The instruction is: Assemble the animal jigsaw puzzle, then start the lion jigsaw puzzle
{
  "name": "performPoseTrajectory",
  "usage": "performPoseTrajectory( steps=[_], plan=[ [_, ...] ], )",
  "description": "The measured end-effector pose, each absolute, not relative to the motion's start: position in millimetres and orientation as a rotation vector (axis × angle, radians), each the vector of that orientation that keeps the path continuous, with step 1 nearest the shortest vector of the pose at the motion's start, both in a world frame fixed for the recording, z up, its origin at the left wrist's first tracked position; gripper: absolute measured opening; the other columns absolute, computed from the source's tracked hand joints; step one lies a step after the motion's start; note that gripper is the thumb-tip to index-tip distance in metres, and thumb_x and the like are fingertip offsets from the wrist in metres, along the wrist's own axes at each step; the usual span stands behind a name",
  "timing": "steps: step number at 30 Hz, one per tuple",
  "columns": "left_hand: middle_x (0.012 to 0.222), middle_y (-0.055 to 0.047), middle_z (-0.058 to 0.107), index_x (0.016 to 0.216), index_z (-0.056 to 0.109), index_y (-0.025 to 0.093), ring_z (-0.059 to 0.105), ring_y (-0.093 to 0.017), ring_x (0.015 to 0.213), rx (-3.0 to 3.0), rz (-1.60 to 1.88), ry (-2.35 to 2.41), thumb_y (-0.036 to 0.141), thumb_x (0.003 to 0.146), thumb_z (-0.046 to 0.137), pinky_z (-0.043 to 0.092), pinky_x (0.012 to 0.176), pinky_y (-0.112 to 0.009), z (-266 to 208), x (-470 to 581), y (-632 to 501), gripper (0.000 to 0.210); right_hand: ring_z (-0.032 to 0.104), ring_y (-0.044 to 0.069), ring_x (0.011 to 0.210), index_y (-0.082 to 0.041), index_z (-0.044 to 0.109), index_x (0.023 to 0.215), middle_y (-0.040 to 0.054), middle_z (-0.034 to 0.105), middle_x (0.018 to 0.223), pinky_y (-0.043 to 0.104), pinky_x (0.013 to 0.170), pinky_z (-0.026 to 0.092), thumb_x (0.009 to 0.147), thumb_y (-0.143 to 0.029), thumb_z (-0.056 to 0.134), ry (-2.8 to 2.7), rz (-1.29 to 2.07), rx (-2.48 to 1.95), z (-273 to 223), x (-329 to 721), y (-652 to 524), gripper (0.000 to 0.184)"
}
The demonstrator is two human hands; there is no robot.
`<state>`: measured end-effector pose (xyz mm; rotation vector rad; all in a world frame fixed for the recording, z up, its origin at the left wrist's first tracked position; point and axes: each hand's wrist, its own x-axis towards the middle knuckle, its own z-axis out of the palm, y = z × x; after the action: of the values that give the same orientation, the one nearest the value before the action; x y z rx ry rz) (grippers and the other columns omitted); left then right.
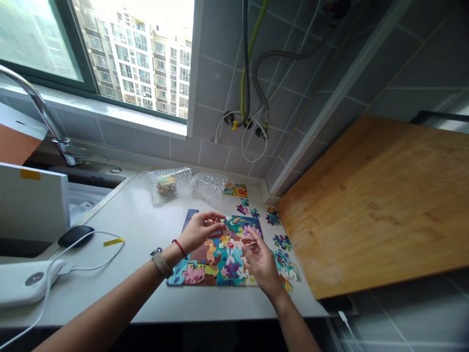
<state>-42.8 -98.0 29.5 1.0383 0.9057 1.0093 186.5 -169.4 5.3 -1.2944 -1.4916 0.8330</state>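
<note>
A colourful jigsaw puzzle [229, 264] with animal pictures, a white rabbit and a pink pig among them, lies on the white counter with many pieces fitted together. Over its upper middle is my left hand [203, 231], thumb and fingers apart, with no piece visible between them. My right hand [259, 259] hovers over the right part of the puzzle, its fingers loosely bent and apart, and I see nothing held. Both hands hide some of the picture. Loose puzzle pieces [282, 242] lie along the right side, and others [247, 210] lie behind the board.
At the back of the counter are a clear bag of puzzle pieces [166, 186], bubble wrap [208, 185] and a small picture card [235, 189]. A wooden board [373, 205] leans on the right. A white power bank [31, 281] with a cable, a black mouse-like object [75, 236] and a sink are left.
</note>
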Motion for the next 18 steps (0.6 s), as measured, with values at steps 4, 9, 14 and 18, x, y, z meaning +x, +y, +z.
performPoseTrajectory(
  steps=[4, 9, 14, 18],
  plan=[
    [0.089, -0.003, 0.07, 0.098, 0.074, 0.015, 0.076, -0.021, 0.085, 1.08, 0.983, 0.863, 0.054, 0.058, 0.095, 0.066, 0.073, -0.032, 21.1, -38.0, -90.0, 0.06, 0.067, 0.016, 0.07, -0.022, 0.066, 0.134, 0.0065, 0.072, 0.098, 0.023, 0.05, 0.05, 0.084, -0.056, 0.078, -1.259, 1.113, -1.224, -4.0, 158.6, -138.8, 0.061],
    [0.085, -0.005, 0.072, 0.106, 0.072, 0.016, 0.075, -0.02, 0.08, 1.369, 0.954, 0.828, 0.049, 0.078, 0.082, 0.064, 0.069, -0.032, -2.4, -41.3, -82.6, 0.044, 0.063, 0.016, 0.063, -0.02, 0.068, 0.121, 0.0033, 0.07, 0.083, 0.023, 0.047, 0.047, 0.078, -0.055, 0.083, -1.188, 1.127, -1.27, -16.0, 158.9, -135.0, 0.058],
    [0.086, -0.005, 0.071, 0.104, 0.074, 0.019, 0.067, -0.015, 0.074, 1.921, 1.211, 0.933, 0.034, 0.098, 0.061, 0.057, 0.063, -0.025, -26.8, -64.4, -77.3, 0.02, 0.058, 0.016, 0.058, -0.018, 0.07, 0.114, 0.0041, 0.068, 0.078, 0.025, 0.044, 0.046, 0.077, -0.059, 0.08, -1.226, 0.813, -1.5, -13.1, 214.3, -113.2, 0.057],
    [0.091, -0.006, 0.072, 0.111, 0.072, 0.019, 0.067, -0.014, 0.073, 2.074, 1.222, 0.963, 0.029, 0.102, 0.055, 0.056, 0.062, -0.024, -35.8, -76.7, -73.5, 0.021, 0.055, 0.015, 0.055, -0.016, 0.073, 0.117, 0.0019, 0.065, 0.073, 0.025, 0.045, 0.044, 0.075, -0.057, 0.076, -1.371, 0.754, -1.669, -5.8, 257.4, -84.6, 0.058]
  ],
)
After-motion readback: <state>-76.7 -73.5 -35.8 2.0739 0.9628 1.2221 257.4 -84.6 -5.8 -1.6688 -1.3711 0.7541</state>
